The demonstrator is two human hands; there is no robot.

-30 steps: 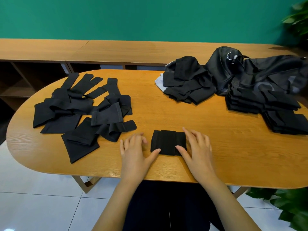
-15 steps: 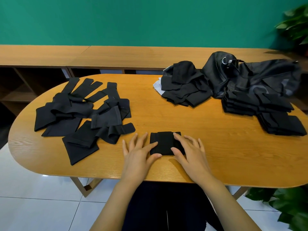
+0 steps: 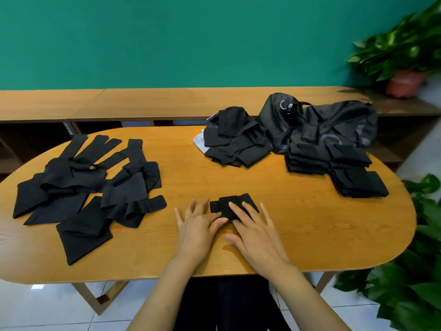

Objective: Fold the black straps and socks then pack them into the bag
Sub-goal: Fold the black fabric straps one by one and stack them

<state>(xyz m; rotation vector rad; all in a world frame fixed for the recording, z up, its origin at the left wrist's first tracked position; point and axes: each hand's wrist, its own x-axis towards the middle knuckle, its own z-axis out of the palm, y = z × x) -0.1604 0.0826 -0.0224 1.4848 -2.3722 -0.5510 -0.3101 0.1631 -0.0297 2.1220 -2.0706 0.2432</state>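
Note:
A small folded black strap (image 3: pixel 235 204) lies near the front middle of the oval wooden table (image 3: pixel 298 225). My right hand (image 3: pixel 256 231) presses flat on it with straight fingers. My left hand (image 3: pixel 199 224) lies flat beside its left edge, thumb touching the fold. A heap of unfolded black straps (image 3: pixel 90 185) covers the table's left side. A loose pile of black socks (image 3: pixel 235 137) sits at the back middle. The black bag (image 3: pixel 319 123) lies at the back right, with stacks of folded black pieces (image 3: pixel 338 168) in front of it.
A long wooden shelf unit (image 3: pixel 143 103) runs behind the table under a green wall. Potted plants stand at the far right (image 3: pixel 403 58) and beside the table's right end (image 3: pixel 420 271). White tiled floor shows below the table's front edge.
My right hand has slid further over the folded strap and now covers its right half; the strap has turned slightly. My left hand stays at its left edge. The camera has tilted up.

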